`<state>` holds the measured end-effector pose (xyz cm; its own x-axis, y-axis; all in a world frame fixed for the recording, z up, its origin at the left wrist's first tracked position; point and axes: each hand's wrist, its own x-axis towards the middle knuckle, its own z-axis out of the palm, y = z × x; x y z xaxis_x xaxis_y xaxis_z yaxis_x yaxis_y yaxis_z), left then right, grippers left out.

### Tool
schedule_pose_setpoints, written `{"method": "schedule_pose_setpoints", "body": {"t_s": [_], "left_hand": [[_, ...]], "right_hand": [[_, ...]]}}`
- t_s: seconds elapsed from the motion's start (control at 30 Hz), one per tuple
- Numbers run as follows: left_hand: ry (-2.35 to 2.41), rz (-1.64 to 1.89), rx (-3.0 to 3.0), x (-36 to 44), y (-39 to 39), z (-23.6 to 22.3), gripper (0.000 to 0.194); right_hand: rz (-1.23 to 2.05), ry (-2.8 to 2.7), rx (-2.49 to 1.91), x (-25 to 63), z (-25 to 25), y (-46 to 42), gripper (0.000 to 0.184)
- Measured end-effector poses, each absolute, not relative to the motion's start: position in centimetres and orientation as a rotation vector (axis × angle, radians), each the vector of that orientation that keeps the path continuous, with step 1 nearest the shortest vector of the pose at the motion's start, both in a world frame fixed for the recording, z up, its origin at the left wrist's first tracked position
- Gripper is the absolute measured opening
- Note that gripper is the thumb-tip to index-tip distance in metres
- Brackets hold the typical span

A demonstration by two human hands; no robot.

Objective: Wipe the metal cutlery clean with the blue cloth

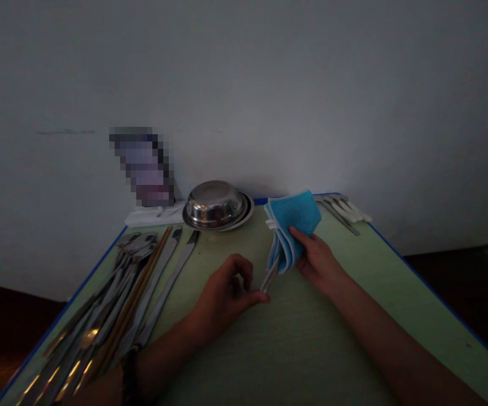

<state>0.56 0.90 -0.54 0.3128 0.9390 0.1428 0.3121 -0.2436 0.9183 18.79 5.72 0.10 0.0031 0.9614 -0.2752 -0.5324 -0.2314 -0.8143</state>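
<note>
Nearest to the camera, the left forearm (pixel 171 347), with a dark band (pixel 129 375) at the wrist, passed over the lower part of the metal utensils (pixel 104 310) on the green counter (pixel 311 355). The right hand (pixel 320 262) had its grip closed on a folded blue cloth (pixel 298 217) (a small white label (pixel 271 224) was showing at its left side), above the middle of the counter. From the lower folds came out the narrow end of a utensil (pixel 269 276), slanting down to the left hand (pixel 231 287). This left hand had its thumb at that end and its fingers curled; whether the grip was fully closed, I cannot tell. On the left side, brown chopsticks (pixel 147 273) lay between the spoon heads (pixel 140 245) and two long flat utensils (pixel 171 259). Near the wall (pixel 269 101), an upside-down metal bowl (pixel 215 204) rested on another metal dish (pixel 249 207). To its left stood a blurred panel (pixel 142 166), tilted, and at the right far corner were more utensils (pixel 340 213), some of them white.
</note>
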Motion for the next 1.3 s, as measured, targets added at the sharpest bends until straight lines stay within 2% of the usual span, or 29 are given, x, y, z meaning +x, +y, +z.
{"method": "schedule_pose_setpoints", "body": {"t_s": [0.3, 0.5, 0.67, 0.87, 1.3], "left_hand": [[1.188, 1.005, 1.722, 0.6, 1.1, -0.6, 0.036], [1.292, 0.84, 1.813, 0.5, 1.2, -0.6, 0.03], [1.322, 0.763, 1.905, 0.7, 1.1, -0.3, 0.023], [1.261, 0.725, 1.967, 0.6, 1.0, -0.2, 0.022], [1.018, 0.902, 1.772, -0.6, 0.5, -0.5, 0.027]], "right_hand": [[1.622, -0.617, -0.963, 18.1, 0.1, 5.1, 0.018], [1.659, -0.687, -0.988, 17.3, -0.1, 4.4, 0.019], [1.605, -0.675, -0.986, 17.3, -0.1, 4.4, 0.018], [1.575, -0.568, -0.985, 17.0, 0.0, 4.4, 0.024], [1.322, -0.464, -0.952, 19.2, 0.9, 5.9, 0.019]]}}
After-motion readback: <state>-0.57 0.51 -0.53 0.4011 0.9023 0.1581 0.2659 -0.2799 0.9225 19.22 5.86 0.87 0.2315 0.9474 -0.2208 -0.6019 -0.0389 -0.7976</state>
